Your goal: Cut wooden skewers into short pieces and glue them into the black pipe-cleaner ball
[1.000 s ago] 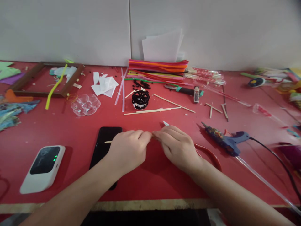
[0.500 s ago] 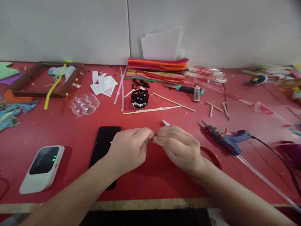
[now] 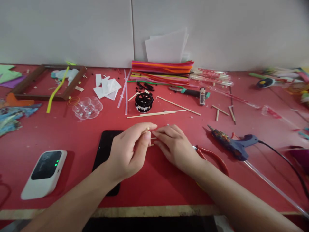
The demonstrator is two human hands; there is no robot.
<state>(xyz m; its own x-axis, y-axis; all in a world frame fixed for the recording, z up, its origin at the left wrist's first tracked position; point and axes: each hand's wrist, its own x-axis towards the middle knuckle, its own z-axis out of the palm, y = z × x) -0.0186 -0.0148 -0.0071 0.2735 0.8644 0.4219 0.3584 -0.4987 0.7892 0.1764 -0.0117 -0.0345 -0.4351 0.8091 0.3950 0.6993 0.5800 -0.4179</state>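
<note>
Pinched between thumb and forefinger of my left hand (image 3: 131, 149) is a short wooden stick (image 3: 146, 130), its pale end poking out. My right hand (image 3: 172, 141) is low over the table, fingers bent and close together, their tips at the ends of short thin sticks (image 3: 154, 138) that show between the two hands. What lies under the right palm is hidden. Beyond the hands stands a small black wheel-like piece (image 3: 144, 102) with a white lower part. Long wooden sticks (image 3: 158, 113) lie in front of it. Red-handled pliers (image 3: 212, 158) are partly covered by my right forearm.
A black phone (image 3: 103, 145) lies beside my left hand, with a white device (image 3: 44, 174) further left. On the right rests a blue glue gun (image 3: 235, 143) with its cord. Pipe cleaners (image 3: 161, 67), paper scraps (image 3: 108, 86) and a brown frame (image 3: 26, 80) are at the back.
My fingertips were together and have moved apart. The left hand has turned, showing its thumb and the stick end. My right hand has lowered, and more of the pliers shows.
</note>
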